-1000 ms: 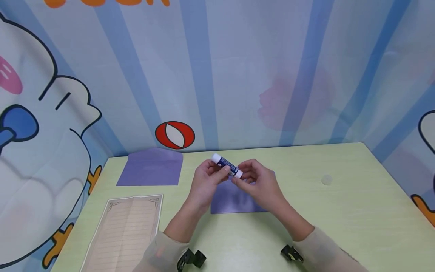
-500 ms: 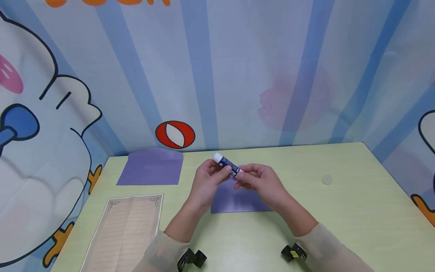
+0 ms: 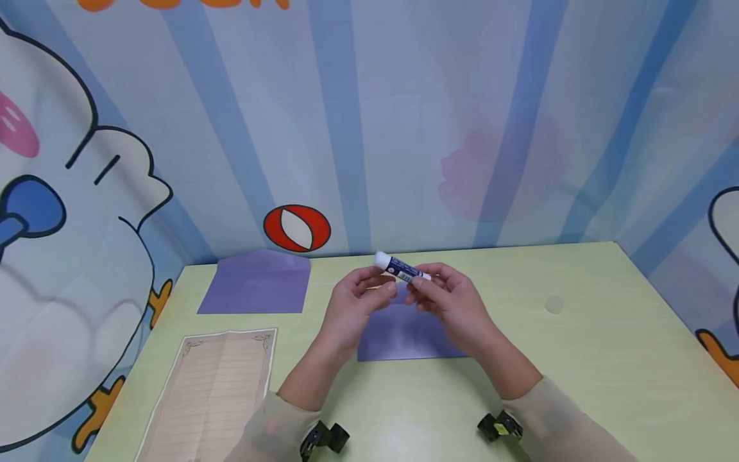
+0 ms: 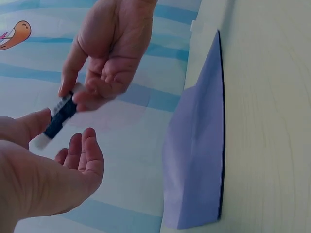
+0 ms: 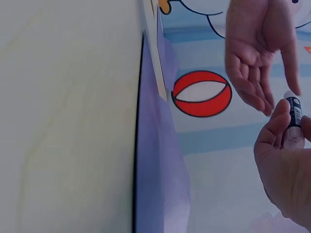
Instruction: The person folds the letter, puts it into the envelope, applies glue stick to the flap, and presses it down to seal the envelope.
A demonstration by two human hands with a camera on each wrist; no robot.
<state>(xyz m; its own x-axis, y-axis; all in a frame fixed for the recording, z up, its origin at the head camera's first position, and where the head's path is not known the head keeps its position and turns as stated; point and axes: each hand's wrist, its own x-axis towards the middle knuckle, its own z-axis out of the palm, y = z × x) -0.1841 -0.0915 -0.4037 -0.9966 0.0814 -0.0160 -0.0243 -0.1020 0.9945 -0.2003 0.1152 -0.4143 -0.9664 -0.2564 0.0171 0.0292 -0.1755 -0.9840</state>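
Observation:
A glue stick (image 3: 402,267) with a dark blue label and white ends is held in the air by my right hand (image 3: 462,314), thumb and fingers pinching its right end. My left hand (image 3: 349,314) is beside the stick's other end. In the left wrist view its fingers are spread apart from the glue stick (image 4: 60,115), with the thumb close to it; contact is hard to tell. The right wrist view shows the left hand (image 5: 255,43) with loosely extended fingers. Below both hands, a purple envelope (image 3: 398,337) lies on the table, partly covered by the right hand.
A second purple envelope (image 3: 256,289) lies at the back left. In front of it is a creased, lined sheet of letter paper (image 3: 216,385). A small translucent disc (image 3: 554,304) sits toward the right of the table (image 3: 589,385). A printed curtain (image 3: 404,128) hangs behind.
The glue stick has passed from my left hand's pinch to my right hand's, and moved slightly right and up. My left fingers have loosened. Envelopes and paper stay put.

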